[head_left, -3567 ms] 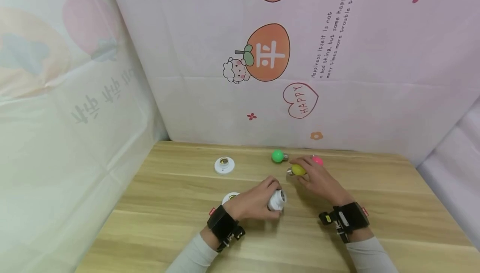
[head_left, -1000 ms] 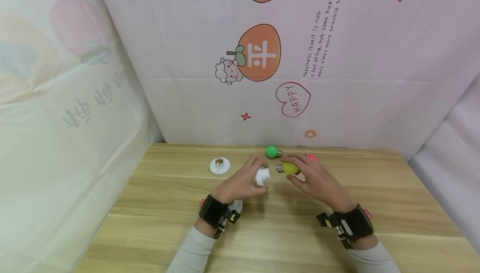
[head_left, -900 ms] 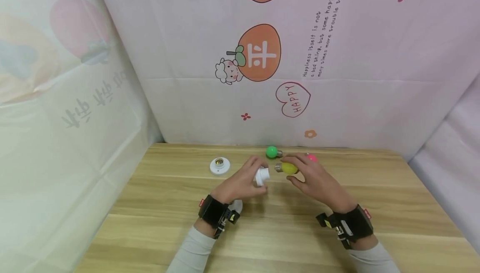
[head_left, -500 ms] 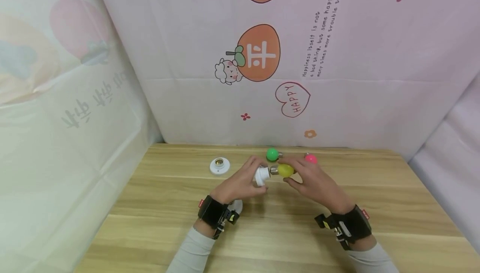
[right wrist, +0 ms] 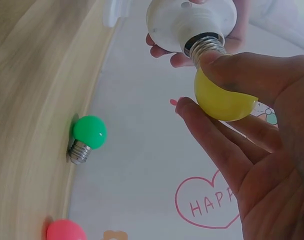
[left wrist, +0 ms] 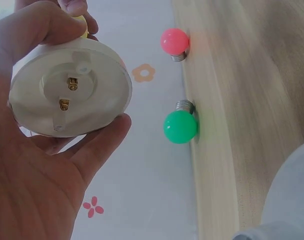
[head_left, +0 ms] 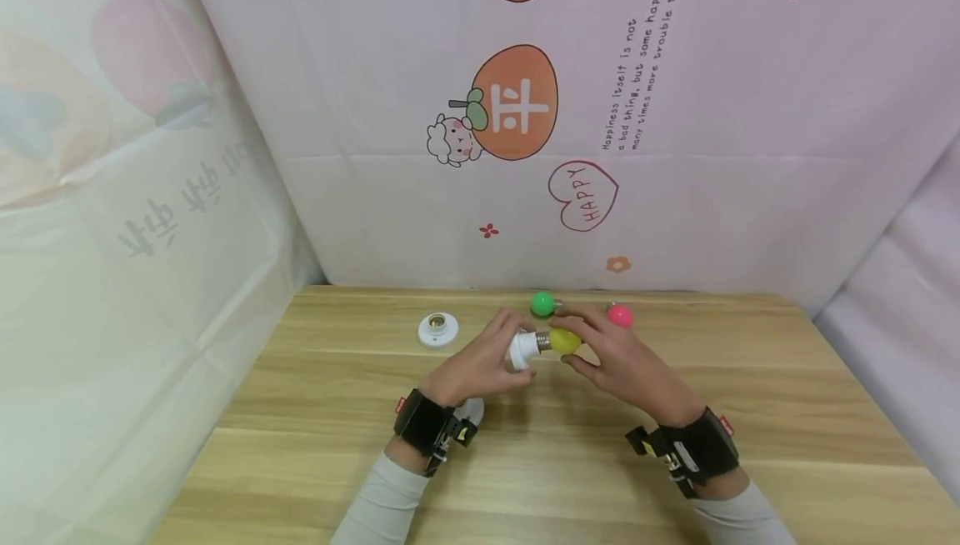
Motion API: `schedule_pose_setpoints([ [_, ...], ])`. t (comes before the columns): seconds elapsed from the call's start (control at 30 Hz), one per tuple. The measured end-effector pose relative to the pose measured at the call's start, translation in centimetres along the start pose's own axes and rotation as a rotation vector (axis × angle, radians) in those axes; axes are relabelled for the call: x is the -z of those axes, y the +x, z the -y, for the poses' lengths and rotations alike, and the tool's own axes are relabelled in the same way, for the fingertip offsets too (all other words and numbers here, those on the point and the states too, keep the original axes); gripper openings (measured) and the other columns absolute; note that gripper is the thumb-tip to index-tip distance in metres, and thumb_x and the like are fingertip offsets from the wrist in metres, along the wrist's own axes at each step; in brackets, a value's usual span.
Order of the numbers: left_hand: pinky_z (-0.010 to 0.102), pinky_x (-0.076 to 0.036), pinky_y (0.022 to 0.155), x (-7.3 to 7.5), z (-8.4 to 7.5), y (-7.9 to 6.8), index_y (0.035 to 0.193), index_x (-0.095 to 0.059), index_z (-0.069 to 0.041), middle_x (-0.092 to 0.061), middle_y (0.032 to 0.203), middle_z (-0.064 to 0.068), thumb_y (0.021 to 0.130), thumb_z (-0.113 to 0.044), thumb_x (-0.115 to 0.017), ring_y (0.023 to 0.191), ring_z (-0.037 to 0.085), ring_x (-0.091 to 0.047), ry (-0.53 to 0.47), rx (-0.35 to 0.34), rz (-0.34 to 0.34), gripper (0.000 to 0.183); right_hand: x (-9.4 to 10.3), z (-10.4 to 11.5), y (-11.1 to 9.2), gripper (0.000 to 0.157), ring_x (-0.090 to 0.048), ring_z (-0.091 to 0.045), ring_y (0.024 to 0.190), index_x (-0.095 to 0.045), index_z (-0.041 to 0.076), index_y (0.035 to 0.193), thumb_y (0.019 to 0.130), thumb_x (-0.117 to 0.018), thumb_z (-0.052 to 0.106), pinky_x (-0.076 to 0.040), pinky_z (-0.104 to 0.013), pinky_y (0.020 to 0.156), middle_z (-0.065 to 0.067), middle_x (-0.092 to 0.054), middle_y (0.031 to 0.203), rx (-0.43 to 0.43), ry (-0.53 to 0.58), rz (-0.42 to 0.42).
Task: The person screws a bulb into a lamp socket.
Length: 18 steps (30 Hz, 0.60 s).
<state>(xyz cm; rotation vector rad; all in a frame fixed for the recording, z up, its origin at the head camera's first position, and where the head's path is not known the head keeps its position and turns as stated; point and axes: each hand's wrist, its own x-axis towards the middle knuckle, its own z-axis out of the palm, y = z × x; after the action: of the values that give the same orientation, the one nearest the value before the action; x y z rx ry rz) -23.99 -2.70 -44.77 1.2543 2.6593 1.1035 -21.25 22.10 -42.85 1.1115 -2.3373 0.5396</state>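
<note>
My left hand [head_left: 480,366] grips a white lamp socket [head_left: 522,347] above the wooden table [head_left: 750,378]; its round underside with two brass screws [left wrist: 69,85] faces the left wrist camera. My right hand [head_left: 611,357] pinches a yellow bulb [head_left: 564,341] between thumb and fingers. The bulb's metal screw base [right wrist: 207,47] sits in the mouth of the socket [right wrist: 189,20]. A green bulb [head_left: 542,304] and a pink bulb [head_left: 619,316] lie on the table just behind the hands.
A second white socket [head_left: 438,329] stands on the table at the left. Another white socket [head_left: 471,408] shows partly behind my left wrist. Patterned cloth walls [head_left: 600,112] enclose the back and sides of the table.
My right hand lifted the yellow bulb and brought it leftward until its screw base entered the white socket. My left hand raised the socket off the table and holds it steady.
</note>
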Motion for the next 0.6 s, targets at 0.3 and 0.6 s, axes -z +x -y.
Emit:
schedule_pose_setpoints([
  [0.3,0.020,-0.048,0.081,0.02,-0.20,-0.11,0.126,-0.044,-0.017,-0.039,0.119,-0.005,0.081,-0.027,-0.069,0.100,0.010,-0.046,0.016,-0.037,-0.004,0.052,-0.34,0.42,0.07,0.060,-0.049,-0.019,0.122,-0.056,0.008,0.132,0.076,-0.079,0.011,-0.048,-0.033,0.096,-0.003,-0.049,0.136,0.005,0.031,0.002],
  [0.6,0.018,-0.048,0.081,0.10,-0.34,-0.12,0.126,-0.043,-0.019,-0.039,0.117,-0.007,0.080,-0.027,-0.069,0.099,0.007,-0.046,0.015,-0.028,-0.007,0.053,-0.36,0.80,0.23,0.062,-0.053,-0.012,0.115,-0.051,0.007,0.134,0.078,-0.077,0.011,-0.049,-0.028,0.094,-0.004,-0.054,0.133,-0.035,0.050,0.007],
])
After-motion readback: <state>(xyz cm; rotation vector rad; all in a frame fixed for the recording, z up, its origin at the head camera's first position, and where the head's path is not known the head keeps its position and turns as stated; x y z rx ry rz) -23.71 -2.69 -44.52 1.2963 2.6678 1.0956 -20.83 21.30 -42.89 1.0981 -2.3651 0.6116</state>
